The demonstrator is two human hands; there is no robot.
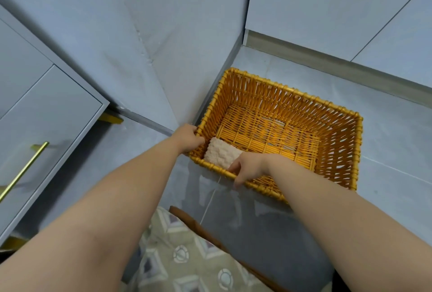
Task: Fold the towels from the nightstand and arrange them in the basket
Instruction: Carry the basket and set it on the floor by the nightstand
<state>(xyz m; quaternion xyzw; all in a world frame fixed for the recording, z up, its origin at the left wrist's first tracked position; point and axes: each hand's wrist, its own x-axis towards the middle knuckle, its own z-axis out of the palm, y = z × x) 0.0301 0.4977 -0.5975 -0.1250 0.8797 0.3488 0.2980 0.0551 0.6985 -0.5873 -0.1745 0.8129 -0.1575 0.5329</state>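
Tiled floor (385,151), one basket (292,91), one towel (222,153), two hands (189,138) (249,167)

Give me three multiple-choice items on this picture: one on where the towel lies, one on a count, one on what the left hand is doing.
1. Where in the wicker basket does the folded towel lie?
A) far right corner
B) near left corner
C) middle

2. How many towels are in the basket?
A) one
B) two
C) three

3. What is the left hand doing?
A) hanging free of the basket
B) lifting a towel in the air
C) gripping the basket's rim

Key:
1 B, the towel sits tucked into the corner closest to the person, beside the left hand.
2 A, only one towel shows and the rest of the woven bottom is bare.
3 C, its fingers curl round the rim at the basket's left corner.
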